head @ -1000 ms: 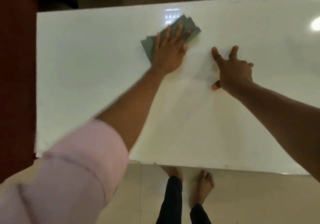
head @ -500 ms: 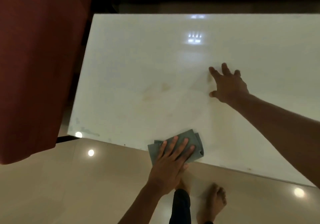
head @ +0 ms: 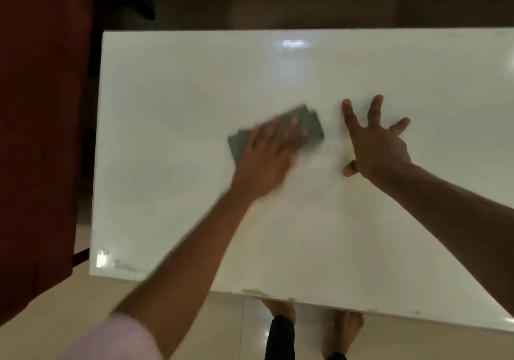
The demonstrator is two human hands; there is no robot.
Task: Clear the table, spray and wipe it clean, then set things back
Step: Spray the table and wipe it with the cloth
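Note:
A glossy white table [head: 172,87] fills most of the view. A folded grey-green cloth [head: 311,126] lies flat near its middle. My left hand [head: 267,159] presses down on the cloth with fingers spread over it, and both are blurred by motion. My right hand [head: 375,142] rests just right of the cloth, fingertips and thumb braced on the tabletop, fingers apart, holding nothing.
A dark red upholstered seat [head: 41,137] stands tight against the table's left edge. Behind the table's far edge the floor is dark. My bare feet [head: 281,309] stand on beige tiles under the near edge. A smudge marks the near edge [head: 256,292].
My left hand has slid the cloth from the far side to the near edge and now back up to the table's middle. My right hand has stayed braced on the tabletop.

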